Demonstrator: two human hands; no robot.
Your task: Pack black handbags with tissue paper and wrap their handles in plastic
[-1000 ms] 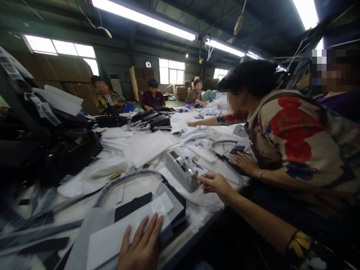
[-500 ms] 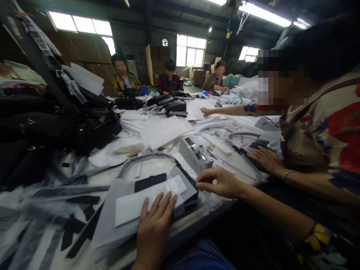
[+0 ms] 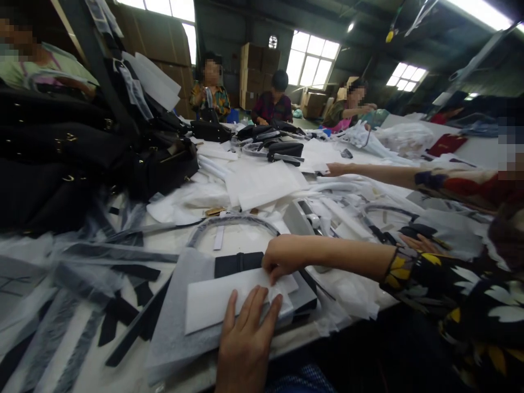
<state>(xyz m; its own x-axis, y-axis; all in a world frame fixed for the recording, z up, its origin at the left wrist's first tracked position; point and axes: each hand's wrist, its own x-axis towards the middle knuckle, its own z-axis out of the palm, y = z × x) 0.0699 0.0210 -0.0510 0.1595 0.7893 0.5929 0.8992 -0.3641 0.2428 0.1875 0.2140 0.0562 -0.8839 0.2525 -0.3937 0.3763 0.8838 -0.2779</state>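
A handbag with its arched handle (image 3: 229, 219) wrapped in clear film lies flat in front of me; a dark strap (image 3: 239, 263) shows on it. A translucent greyish foam sheet (image 3: 172, 322) lies about the bag, and a folded white foam piece (image 3: 208, 303) rests on top. My left hand (image 3: 248, 333) presses down on the white piece, fingers spread. My right hand (image 3: 286, 256) is at the upper edge of that piece, fingers curled and thumb tucked down; what they pinch, if anything, is hidden. A grey tape dispenser (image 3: 301, 221) stands just behind my right hand.
Black handbags (image 3: 61, 147) are piled at the left. Film-wrapped straps (image 3: 73, 305) lie to their front. White foam sheets (image 3: 266, 185) spread over the table's middle. A co-worker's arm (image 3: 376, 173) reaches in from the right, and other people sit across the table.
My right hand has moved left from beside the tape dispenser onto the white foam piece. My left hand stays on the piece. The camera view has turned to the right.
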